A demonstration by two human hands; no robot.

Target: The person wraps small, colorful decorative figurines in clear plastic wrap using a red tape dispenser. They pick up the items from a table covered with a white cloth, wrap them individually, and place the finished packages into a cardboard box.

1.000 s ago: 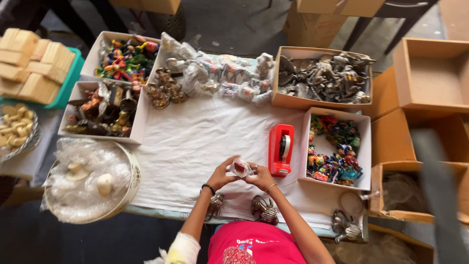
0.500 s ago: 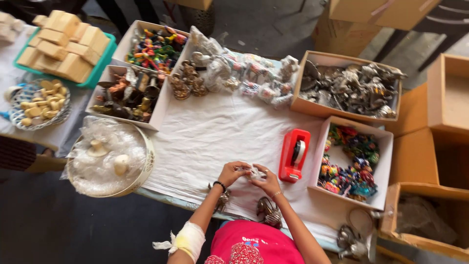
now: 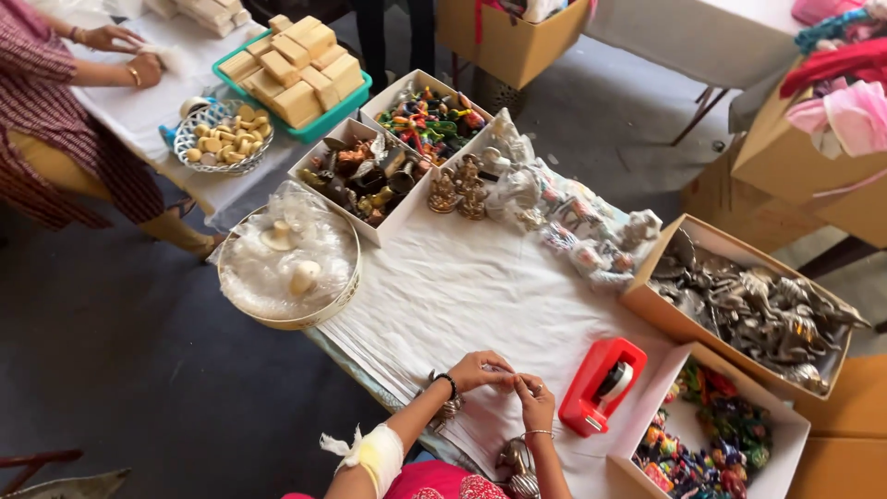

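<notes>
At the far left, another person's hand rests on a separate table beside a green tray of tan wooden blocks. On the white cloth-covered table, the left hand and right hand meet fingertip to fingertip, pinching something too small to identify; the work looks midway. The red tape dispenser sits just right, before an open cardboard box of grey metal figurines.

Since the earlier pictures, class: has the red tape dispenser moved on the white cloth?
No. The red tape dispenser lies beside the box of colourful trinkets as before; only the camera has shifted.
</notes>
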